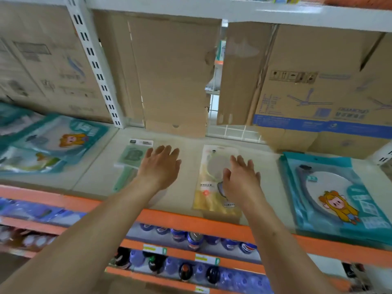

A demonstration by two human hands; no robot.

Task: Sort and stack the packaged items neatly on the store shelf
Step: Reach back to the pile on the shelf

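Note:
Both my hands reach over the pale shelf (97,166) with its orange front edge. My left hand (160,166) hovers open, palm down, just right of a flat green package (129,158). My right hand (240,179) is open above a yellow package (210,187) with a round item inside, covering its right part. Whether it touches the pack is unclear. A stack of teal cartoon-print packages (339,198) lies at the right. More teal packages (55,143) lie at the left.
Cardboard boxes (169,71) stand along the back of the shelf, with a gap between them. A white slotted upright (95,66) rises at the left. Lower shelves hold drink cans (195,240) and bottles (157,264). Another shelf board (233,11) runs overhead.

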